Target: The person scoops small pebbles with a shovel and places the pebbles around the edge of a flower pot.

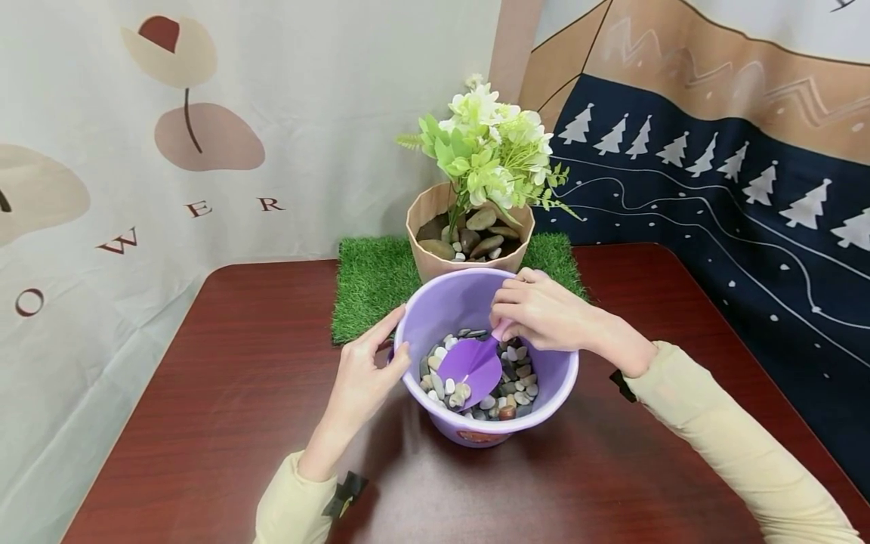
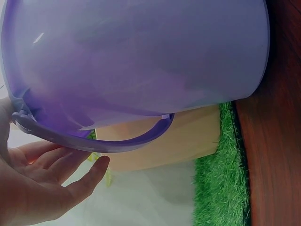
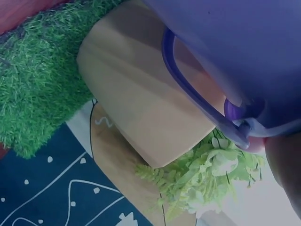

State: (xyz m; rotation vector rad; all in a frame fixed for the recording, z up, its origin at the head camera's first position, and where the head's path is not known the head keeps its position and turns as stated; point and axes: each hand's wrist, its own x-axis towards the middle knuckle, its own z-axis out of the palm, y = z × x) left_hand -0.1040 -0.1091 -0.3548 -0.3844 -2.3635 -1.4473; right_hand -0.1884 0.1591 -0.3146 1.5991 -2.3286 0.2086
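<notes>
A light purple bucket (image 1: 553, 385) with pebbles (image 1: 519, 381) in its bottom stands on the table. My right hand (image 1: 540, 310) reaches over its right rim and grips the pink handle (image 1: 503, 330) of a purple scoop (image 1: 469, 366). The scoop's blade slants down into the bucket, with a few pebbles at its tip. At the left rim, my left hand (image 1: 367, 370) holds the bucket between thumb and fingers. In the left wrist view the bucket's carrying handle (image 2: 127, 145) hangs down near those fingers. The right wrist view hides most of the right hand.
Just behind the bucket stands a beige pot (image 1: 435, 261) holding larger stones and white artificial flowers (image 1: 492, 132). It sits on a green artificial grass mat (image 1: 374, 283). Printed curtains (image 1: 292, 113) hang behind the dark red wooden table (image 1: 238, 408).
</notes>
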